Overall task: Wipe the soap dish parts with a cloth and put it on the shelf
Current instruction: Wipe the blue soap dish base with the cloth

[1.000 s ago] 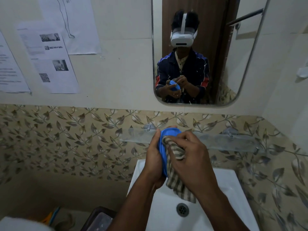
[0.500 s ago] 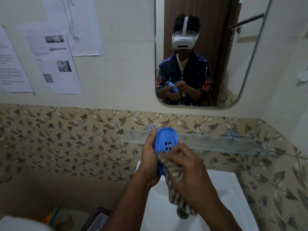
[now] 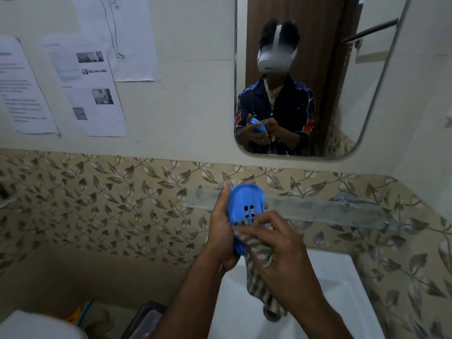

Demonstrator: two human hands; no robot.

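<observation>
Tiled bathroom wall [image 3: 73, 204] with leaf pattern, mirror [image 3: 318, 77], glass shelf [image 3: 318, 209], white sink [image 3: 337, 289]. Above sink: blue soap dish part [image 3: 245, 201], long axis upright, gripped in left hand [image 3: 221, 231]; right hand [image 3: 281, 248] fingers closed around striped cloth [image 3: 256, 277], pressed against dish's lower end.

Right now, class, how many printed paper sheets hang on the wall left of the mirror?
3: left sheet at the frame's edge, middle sheet with photos, upper sheet with a line drawing. More may lie outside the frame.

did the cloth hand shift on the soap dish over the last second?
Yes. Against the glass shelf, the right hand with the cloth dropped from the soap dish top to its lower end, uncovering the slots.
</observation>
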